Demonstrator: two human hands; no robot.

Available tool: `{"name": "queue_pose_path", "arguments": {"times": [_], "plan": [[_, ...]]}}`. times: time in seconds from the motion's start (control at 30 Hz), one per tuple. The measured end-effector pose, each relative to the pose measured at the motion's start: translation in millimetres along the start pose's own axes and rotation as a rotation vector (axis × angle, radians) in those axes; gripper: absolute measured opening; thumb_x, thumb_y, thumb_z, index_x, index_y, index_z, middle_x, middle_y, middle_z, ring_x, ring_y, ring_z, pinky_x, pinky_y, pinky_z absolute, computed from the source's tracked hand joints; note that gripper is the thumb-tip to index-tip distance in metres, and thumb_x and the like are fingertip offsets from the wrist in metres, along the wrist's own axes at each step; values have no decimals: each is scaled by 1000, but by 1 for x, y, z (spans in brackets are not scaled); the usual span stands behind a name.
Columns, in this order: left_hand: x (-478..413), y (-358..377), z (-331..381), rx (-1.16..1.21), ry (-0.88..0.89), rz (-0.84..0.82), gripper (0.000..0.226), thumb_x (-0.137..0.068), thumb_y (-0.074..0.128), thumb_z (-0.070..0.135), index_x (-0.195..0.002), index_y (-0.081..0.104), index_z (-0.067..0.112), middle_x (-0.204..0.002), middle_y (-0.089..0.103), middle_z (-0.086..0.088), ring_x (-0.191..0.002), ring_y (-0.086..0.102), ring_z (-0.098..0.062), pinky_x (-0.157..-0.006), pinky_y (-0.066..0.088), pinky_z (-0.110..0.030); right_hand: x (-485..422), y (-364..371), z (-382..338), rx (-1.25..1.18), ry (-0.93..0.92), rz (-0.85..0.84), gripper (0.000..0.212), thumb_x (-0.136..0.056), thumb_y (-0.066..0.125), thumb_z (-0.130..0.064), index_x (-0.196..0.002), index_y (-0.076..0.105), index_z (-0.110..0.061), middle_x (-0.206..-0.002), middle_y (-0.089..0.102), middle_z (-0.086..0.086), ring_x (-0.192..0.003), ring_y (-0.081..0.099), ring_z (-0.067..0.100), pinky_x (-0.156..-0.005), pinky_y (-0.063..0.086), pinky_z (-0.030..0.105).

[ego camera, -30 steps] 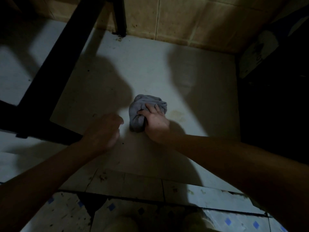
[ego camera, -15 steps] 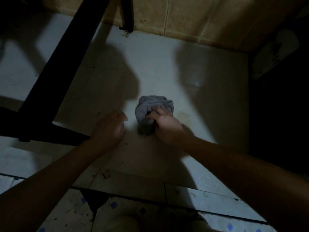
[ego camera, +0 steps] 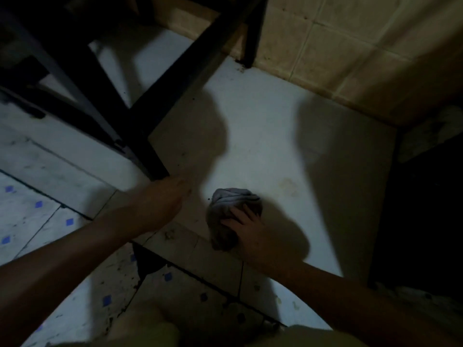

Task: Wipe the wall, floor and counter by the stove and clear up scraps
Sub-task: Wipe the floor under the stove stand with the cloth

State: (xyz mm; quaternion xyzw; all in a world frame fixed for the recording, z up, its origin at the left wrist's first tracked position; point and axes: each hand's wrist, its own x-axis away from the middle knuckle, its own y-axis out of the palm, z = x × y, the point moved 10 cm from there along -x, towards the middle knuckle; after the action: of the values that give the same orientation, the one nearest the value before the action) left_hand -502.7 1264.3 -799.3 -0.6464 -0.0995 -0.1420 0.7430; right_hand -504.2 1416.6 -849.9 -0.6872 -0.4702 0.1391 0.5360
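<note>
Soft, creased grey cloth (ego camera: 234, 205); smooth, faintly glossy pale floor (ego camera: 263, 136) (speckled with dirt); matt beige tiled wall (ego camera: 338, 46); dark matt frame (ego camera: 140, 116), material unclear.

A dim, pale tiled floor (ego camera: 263, 126) is bounded by a beige tiled wall (ego camera: 338, 46); black stand legs (ego camera: 140, 121) are seen left.

My right hand (ego camera: 253, 234) lies palm down, fingers (ego camera: 241, 212) spread and pressed flat over what it holds; the forearm runs back toward the lower right. My left hand (ego camera: 166, 199) is blurred, fingers loosely curled, nothing visible in it. Its forearm stretches out from the lower left. Both arms are bare and extended forward.
</note>
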Motion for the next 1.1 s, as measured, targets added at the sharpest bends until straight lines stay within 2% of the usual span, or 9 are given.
{"name": "queue_pose_path", "arguments": {"times": [0.2,0.43,0.57,0.7,0.77,0.83,0.97,1.03,1.1], "plan": [[66,20,-30,-43,-72,-191,36,-100,33,20,-136,39,21,-140,38,-1,-123,42,-17,-100,34,-25,-12,0,-30,-55,-79,-103,44,-98,43,-20,-142,39,-22,-159,12,1,-147,7,24,-120,11,37],[108,-15,-88,36,-244,116,33,-91,49,16,-123,55,20,-124,55,-4,-101,59,-24,-80,44,-30,-28,8,-82,-155,-142,-238,46,-96,46,-18,-142,39,-13,-158,16,8,-146,9,29,-120,7,35],[141,-20,-116,101,-370,177,33,-90,50,13,-121,58,16,-121,58,-6,-99,61,-27,-80,49,-33,-39,5,-102,-180,-158,-273,43,-98,44,-16,-141,40,-10,-157,17,10,-146,11,24,-117,6,30],[184,-14,-145,164,-521,195,29,-92,48,17,-120,55,16,-121,53,-5,-103,59,-26,-80,45,-32,-56,-21,-124,-149,-198,-68,36,-92,55,-9,-128,56,-7,-143,44,16,-132,42,20,-98,41,26],[208,-10,-158,189,-597,203,29,-93,46,18,-120,53,16,-120,53,-6,-102,58,-27,-80,44,-32,-64,-5,-144,-144,-189,-230,43,-96,48,-6,-137,41,1,-151,31,17,-139,32,26,-112,29,32],[230,-7,-172,213,-672,206,30,-93,45,19,-122,52,15,-121,52,-7,-102,58,-28,-81,45,-34,-75,6,-171,-75,-295,-252,42,-97,44,-5,-138,39,2,-153,27,15,-141,28,27,-116,19,27],[273,-5,-199,236,-826,218,32,-93,44,19,-124,50,19,-126,49,-6,-105,56,-27,-82,41,-33,-94,10,-244,-221,-406,-257,26,-94,46,1,-113,63,2,-130,53,18,-123,47,24,-105,35,28],[297,-4,-210,276,-903,227,32,-92,46,17,-123,51,19,-126,49,-6,-106,55,-27,-84,41,-33,-102,16,-287,-268,-473,-312,20,-93,47,-2,-98,66,4,-113,59,16,-107,54,24,-93,39,26],[323,-6,-218,321,-983,260,32,-91,46,15,-122,52,19,-126,49,-6,-108,54,-28,-85,41,-34,-111,4,-328,-139,-567,-223,20,-92,48,-7,-89,64,4,-105,57,16,-99,55,23,-88,40,26]]}}
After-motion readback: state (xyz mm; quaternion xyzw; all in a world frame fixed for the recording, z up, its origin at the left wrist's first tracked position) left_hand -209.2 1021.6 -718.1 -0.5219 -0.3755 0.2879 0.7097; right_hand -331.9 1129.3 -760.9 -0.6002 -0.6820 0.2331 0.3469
